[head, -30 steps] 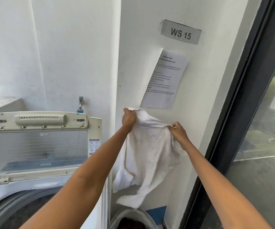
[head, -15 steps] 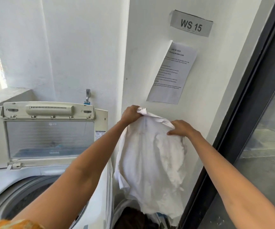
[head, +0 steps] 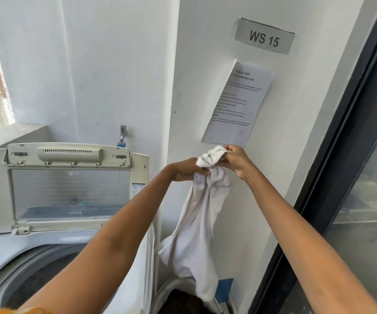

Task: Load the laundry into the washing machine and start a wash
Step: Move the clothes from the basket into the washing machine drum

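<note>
A white cloth hangs in front of the white wall, bunched at its top. My left hand grips the gathered top from the left. My right hand pinches the bunched end from the right, close against the left hand. The cloth's lower end dangles over a white laundry basket with dark clothes inside. To the left stands the top-loading washing machine with its lid raised upright and the drum open.
A tap sticks out of the wall behind the machine. A printed sheet and a "WS 15" sign hang on the wall. A dark-framed glass door runs along the right. A ledge lies at the far left.
My hands have come together, gathering the spread cloth into a bunch at the top. The cloth now hangs narrow instead of stretched wide.
</note>
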The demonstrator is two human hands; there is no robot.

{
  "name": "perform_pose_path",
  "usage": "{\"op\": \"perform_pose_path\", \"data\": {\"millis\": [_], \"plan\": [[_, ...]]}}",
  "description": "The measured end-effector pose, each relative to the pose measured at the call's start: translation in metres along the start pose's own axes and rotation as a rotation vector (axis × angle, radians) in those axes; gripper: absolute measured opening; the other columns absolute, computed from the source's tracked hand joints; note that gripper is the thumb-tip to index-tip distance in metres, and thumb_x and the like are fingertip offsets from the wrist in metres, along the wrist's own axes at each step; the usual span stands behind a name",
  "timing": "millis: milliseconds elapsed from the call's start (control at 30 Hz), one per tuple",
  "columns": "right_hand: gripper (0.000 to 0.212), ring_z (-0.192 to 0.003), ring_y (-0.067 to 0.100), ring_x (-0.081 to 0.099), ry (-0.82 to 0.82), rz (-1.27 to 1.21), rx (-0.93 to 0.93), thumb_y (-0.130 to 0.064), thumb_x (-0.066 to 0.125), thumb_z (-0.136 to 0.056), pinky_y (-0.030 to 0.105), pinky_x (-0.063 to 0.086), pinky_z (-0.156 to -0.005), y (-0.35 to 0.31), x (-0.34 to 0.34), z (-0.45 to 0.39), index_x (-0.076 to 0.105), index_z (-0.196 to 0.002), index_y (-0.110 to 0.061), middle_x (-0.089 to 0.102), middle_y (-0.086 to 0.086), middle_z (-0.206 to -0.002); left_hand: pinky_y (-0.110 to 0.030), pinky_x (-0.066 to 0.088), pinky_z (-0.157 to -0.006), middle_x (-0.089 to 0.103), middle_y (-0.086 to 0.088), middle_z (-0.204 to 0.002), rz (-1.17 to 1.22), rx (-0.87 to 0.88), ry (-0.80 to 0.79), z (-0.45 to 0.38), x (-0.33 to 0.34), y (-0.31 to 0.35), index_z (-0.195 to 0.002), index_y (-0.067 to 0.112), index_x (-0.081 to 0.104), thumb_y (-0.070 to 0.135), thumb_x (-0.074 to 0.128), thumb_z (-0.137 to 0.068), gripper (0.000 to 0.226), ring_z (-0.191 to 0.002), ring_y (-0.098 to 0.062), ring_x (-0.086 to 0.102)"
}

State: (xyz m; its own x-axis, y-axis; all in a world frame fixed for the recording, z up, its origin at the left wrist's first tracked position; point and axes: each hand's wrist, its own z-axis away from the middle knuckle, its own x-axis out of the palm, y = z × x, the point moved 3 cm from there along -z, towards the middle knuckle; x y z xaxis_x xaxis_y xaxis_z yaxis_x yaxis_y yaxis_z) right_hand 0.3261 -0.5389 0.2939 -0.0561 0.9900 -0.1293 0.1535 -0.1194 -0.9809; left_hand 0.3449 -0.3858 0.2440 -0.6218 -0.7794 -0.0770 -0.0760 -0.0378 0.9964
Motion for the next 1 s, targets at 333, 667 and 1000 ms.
{"op": "perform_pose_path", "data": {"millis": [333,667,1000], "plan": [[0.1,-0.131,0.022,0.04,-0.238,0.39,0.036,-0.038,0.077,-0.074,0.034,0.047,-0.093,0.064,-0.003,0.002,0.012,-0.15,-0.026,0.029,0.004,-0.149,-0.028,0.051,-0.084,0.071,-0.001,-0.085,0.366,0.206,0.546,0.001,-0.025,-0.003,-0.094,0.014,0.066,0.022,0.064,-0.09,0.009,-0.078,-0.012,0.067],[0.026,-0.105,0.035,0.059,0.272,0.073,0.039,-0.021,0.051,-0.094,0.038,0.048,-0.085,0.116,0.107,0.01,0.056,-0.115,-0.006,0.064,0.016,-0.111,-0.02,0.055,-0.066,0.071,0.011,-0.076,0.283,0.382,0.937,0.054,-0.071,0.029,-0.087,0.026,0.065,0.032,0.062,-0.09,0.007,-0.073,-0.003,0.067],[0.029,-0.09,0.022,0.064,0.02,-0.53,-0.061,-0.018,0.044,-0.094,0.028,0.051,-0.072,-0.016,0.255,0.004,0.055,-0.116,-0.003,0.064,0.01,-0.104,-0.038,0.051,-0.09,0.06,-0.021,-0.114,0.465,0.474,1.059,0.181,-0.164,0.032,-0.119,0.004,0.055,0.034,0.053,-0.094,0.039,-0.098,-0.029,0.061]]}}
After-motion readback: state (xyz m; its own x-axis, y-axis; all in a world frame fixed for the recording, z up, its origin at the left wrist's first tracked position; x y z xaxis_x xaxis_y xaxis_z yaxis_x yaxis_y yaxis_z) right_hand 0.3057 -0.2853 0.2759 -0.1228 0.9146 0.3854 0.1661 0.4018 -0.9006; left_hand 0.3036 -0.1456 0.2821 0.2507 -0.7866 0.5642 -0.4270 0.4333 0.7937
